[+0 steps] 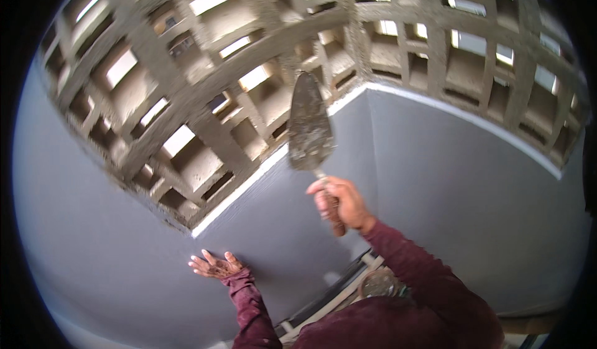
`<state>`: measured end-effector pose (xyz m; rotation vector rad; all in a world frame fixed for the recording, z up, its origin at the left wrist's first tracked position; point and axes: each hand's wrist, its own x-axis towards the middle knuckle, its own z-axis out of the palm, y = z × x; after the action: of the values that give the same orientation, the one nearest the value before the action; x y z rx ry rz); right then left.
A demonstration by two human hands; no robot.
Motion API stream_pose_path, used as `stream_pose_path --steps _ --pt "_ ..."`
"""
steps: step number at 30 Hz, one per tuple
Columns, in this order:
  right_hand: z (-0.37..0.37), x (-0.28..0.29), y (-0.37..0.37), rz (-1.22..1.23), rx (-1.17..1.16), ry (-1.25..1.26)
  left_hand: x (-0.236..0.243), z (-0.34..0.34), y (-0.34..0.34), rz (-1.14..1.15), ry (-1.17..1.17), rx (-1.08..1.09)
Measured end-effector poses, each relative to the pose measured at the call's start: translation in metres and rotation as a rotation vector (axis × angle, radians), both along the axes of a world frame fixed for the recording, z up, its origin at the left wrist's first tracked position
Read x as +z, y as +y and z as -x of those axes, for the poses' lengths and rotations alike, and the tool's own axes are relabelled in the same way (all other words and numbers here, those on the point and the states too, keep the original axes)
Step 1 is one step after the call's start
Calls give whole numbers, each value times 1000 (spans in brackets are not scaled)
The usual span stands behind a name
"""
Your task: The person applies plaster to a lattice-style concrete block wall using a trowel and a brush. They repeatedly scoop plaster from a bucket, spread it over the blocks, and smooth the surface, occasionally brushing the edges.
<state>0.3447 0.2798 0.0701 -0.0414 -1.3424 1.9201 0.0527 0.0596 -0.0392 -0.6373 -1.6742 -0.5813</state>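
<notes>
A mortar-stained pointed trowel (310, 125) is in my right hand (343, 204), whose fingers wrap round its brown handle. The blade points up and away, in front of the lower edge of the pierced block screen (249, 144); whether it touches the blocks I cannot tell. My left hand (216, 265) lies with spread fingers against the smooth grey wall (298, 224), below the screen's lower left corner. Dark smears mark the back of that hand. Nothing is in it.
The block screen continues round the corner to the right wall (460, 175). A white strip (460, 112) runs along its lower edge. Near my body, a round container (377, 283) with grey contents sits by light-coloured rails (342, 297).
</notes>
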Motion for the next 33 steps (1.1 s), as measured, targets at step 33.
stream_pose_path --steps 33 --pt "148 99 -36 935 204 743 -2 5 -2 176 42 29"
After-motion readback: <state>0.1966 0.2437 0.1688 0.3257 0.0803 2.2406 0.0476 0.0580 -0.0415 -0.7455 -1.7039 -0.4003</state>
